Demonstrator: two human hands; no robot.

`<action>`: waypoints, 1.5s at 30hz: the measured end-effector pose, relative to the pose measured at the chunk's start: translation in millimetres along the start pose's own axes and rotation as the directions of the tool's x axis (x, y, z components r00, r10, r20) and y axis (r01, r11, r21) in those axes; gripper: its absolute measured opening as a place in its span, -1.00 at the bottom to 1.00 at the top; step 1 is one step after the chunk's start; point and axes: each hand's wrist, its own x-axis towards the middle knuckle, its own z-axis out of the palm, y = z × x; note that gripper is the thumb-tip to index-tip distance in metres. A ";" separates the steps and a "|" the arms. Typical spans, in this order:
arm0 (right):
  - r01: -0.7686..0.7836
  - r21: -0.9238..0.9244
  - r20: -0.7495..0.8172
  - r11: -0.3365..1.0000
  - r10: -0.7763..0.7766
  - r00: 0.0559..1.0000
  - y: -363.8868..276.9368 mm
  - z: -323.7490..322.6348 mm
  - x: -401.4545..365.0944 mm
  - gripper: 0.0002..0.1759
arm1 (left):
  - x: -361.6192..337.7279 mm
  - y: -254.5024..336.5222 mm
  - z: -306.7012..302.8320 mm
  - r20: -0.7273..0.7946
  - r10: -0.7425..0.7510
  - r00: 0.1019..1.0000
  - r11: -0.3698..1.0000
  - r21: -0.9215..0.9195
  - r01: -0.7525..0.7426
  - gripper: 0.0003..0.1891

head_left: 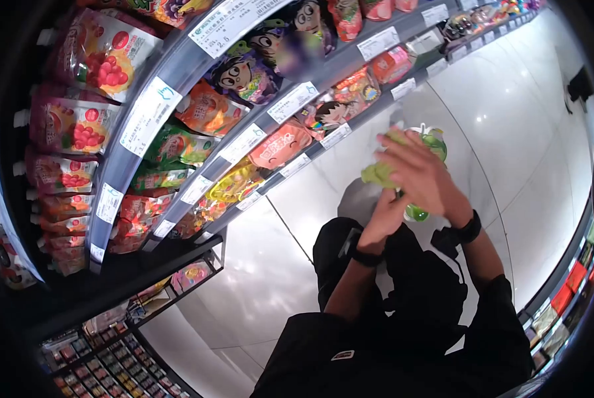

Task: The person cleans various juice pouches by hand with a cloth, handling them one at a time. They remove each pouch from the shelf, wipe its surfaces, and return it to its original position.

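A crumpled light-green cloth (378, 174) is bunched up between my two hands, above the floor in front of my knees. My right hand (421, 174) lies over the cloth with its fingers curved round it, slightly blurred. Below and to the left, my left hand (384, 220) grips the cloth from underneath, its fingers partly hidden by the right hand. Just behind my right hand is a clear and green item (435, 142); its kind is hard to tell because the hand covers much of it.
A shelf rack curves along the left, holding pouches with red fruit pictures (105, 63), purple snack bags (257, 60) and pink packs (280, 146). Price labels (152, 109) line its edges. Pale floor tiles (264, 265) lie beneath. More shelves (569, 292) stand at right.
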 end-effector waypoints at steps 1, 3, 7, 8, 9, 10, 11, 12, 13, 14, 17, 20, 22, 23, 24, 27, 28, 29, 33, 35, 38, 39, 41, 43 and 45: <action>0.061 -0.015 0.036 0.998 -0.061 0.998 -14.4 -8.7 -3.7 -0.56 | -8.3 7.0 8.1 0.007 0.053 0.999 0.998 -0.016 -0.053 -0.35; 0.052 -0.068 0.074 0.996 -0.047 0.996 -18.5 -15.1 -15.0 -0.55 | -23.8 10.7 19.1 0.016 0.119 0.993 0.992 -0.035 -0.119 -0.37; -0.264 0.185 -0.029 0.947 0.274 0.961 -3.7 -26.6 -35.6 -0.57 | -41.9 23.0 33.5 -0.122 0.172 0.978 0.966 -0.176 -0.192 -0.42; -0.266 0.177 -0.034 0.948 0.276 0.960 -9.0 -26.3 -39.4 -0.57 | -43.9 25.8 36.1 -0.112 0.171 0.979 0.965 -0.179 -0.189 -0.42; -0.225 0.150 -0.093 0.963 0.241 0.966 -18.8 -23.7 -43.9 -0.58 | -46.1 32.7 39.5 -0.145 0.148 0.978 0.947 -0.266 -0.182 -0.45; -0.182 0.124 -0.150 0.975 0.200 0.968 -28.4 -21.3 -47.7 -0.58 | -47.2 37.7 41.1 -0.179 0.123 0.976 0.920 -0.348 -0.179 -0.47; -0.155 0.069 -0.186 0.985 0.166 0.969 -38.0 -23.2 -51.3 -0.58 | -48.1 40.0 41.0 -0.205 0.149 0.967 0.915 -0.342 -0.213 -0.52; -0.154 0.072 -0.189 0.985 0.165 0.968 -42.3 -21.1 -58.7 -0.58 | -46.3 39.8 35.1 -0.205 0.150 0.967 0.916 -0.339 -0.214 -0.52; -0.038 0.073 -0.121 0.997 0.046 0.992 -44.0 -17.9 -68.4 -0.56 | -43.3 40.6 27.6 -0.241 0.182 0.953 0.874 -0.405 -0.269 -0.52; 0.078 0.081 -0.050 0.994 -0.074 0.996 -45.2 -14.6 -74.4 -0.53 | -40.7 39.5 21.3 -0.279 0.209 0.937 0.822 -0.469 -0.323 -0.52; 0.140 0.035 -0.074 0.990 -0.137 0.988 -41.2 -14.1 -67.5 -0.51 | -41.7 43.5 29.1 -0.246 0.236 0.940 0.865 -0.388 -0.318 -0.50; 0.125 -0.082 -0.116 0.989 -0.134 0.984 -36.6 -15.2 -36.6 -0.51 | -48.3 28.2 34.7 -0.178 0.193 0.965 0.925 -0.294 -0.240 -0.46; 0.068 -0.093 -0.141 0.993 -0.081 0.987 -39.0 -12.0 -32.7 -0.52 | -52.5 26.4 43.5 -0.205 0.186 0.961 0.913 -0.325 -0.247 -0.40; 0.138 -0.037 -0.073 0.990 -0.141 0.987 -39.2 -10.0 -37.7 -0.52 | -51.8 25.3 37.5 -0.220 0.220 0.950 0.884 -0.368 -0.290 -0.52; 0.207 0.023 -0.005 0.978 -0.207 0.978 -38.9 -9.6 -42.9 -0.52 | -48.9 27.6 29.5 -0.220 0.222 0.950 0.882 -0.369 -0.292 -0.52; 0.307 0.132 0.108 0.943 -0.321 0.941 -45.1 -12.1 -65.7 -0.56 | -51.1 48.8 21.4 -0.264 0.138 0.955 0.778 -0.568 -0.269 -0.55; 0.342 0.171 0.165 0.924 -0.369 0.915 -46.0 -13.0 -68.8 -0.57 | -51.0 51.4 22.2 -0.264 0.140 0.954 0.777 -0.568 -0.271 -0.55; 0.391 0.137 0.108 0.910 -0.406 0.907 -44.1 -13.4 -68.8 -0.58 | -50.3 53.8 23.0 -0.205 0.132 0.970 0.775 -0.588 -0.230 -0.53; 0.230 0.047 -0.141 0.972 -0.222 0.965 -41.3 -10.1 -52.5 -0.62 | -48.4 41.0 29.9 -0.258 0.113 0.960 0.777 -0.579 -0.247 -0.53; 0.306 0.086 -0.055 0.948 -0.302 0.952 -43.5 -8.4 -44.5 -0.63 | -53.6 35.4 28.7 -0.283 0.144 0.948 0.798 -0.533 -0.280 -0.54; 0.386 0.158 0.119 0.909 -0.406 0.906 -53.5 -4.4 -49.6 -0.68 | -54.1 12.9 -5.6 -0.205 0.159 0.966 0.788 -0.563 -0.249 -0.54; 0.400 0.175 0.208 0.900 -0.431 0.878 -56.4 -3.2 -50.0 -0.70 | -59.2 23.8 6.7 -0.207 0.134 0.969 0.802 -0.552 -0.228 -0.55; 0.405 0.156 0.175 0.901 -0.428 0.887 -57.9 -0.5 -48.9 -0.73 | -62.3 25.9 11.9 -0.202 0.145 0.968 0.793 -0.562 -0.236 -0.55; 0.398 0.135 0.150 0.907 -0.416 0.897 -61.8 -3.4 -48.4 -0.75 | -68.7 29.1 26.3 -0.196 0.146 0.970 0.781 -0.579 -0.235 -0.55; 0.373 0.017 0.071 0.928 -0.373 0.925 -67.6 -8.7 -39.6 -0.71 | -73.7 34.8 36.6 -0.273 0.111 0.956 0.886 -0.408 -0.220 -0.53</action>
